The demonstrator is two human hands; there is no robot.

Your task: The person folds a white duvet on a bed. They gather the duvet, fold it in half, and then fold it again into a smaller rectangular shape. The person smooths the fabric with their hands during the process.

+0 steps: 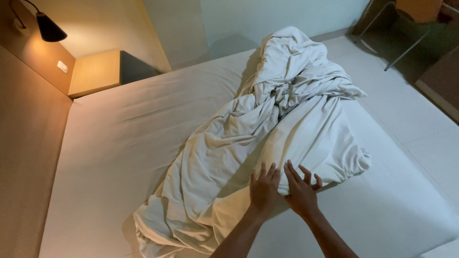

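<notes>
A crumpled white duvet [267,124] lies in a long heap across the white mattress [119,143], running from the near left to the far right. My left hand [263,186] rests flat on the duvet's near edge, fingers together and pointing away. Right beside it, my right hand [301,188] is spread with fingers apart, touching the same edge of fabric. Neither hand has fabric bunched in it.
A wooden bedside table [98,71] stands at the far left corner under a black wall lamp [49,28]. A wooden headboard panel [24,143] runs along the left. A tiled floor [420,110] lies to the right, with a metal-legged chair [406,28] at the far right.
</notes>
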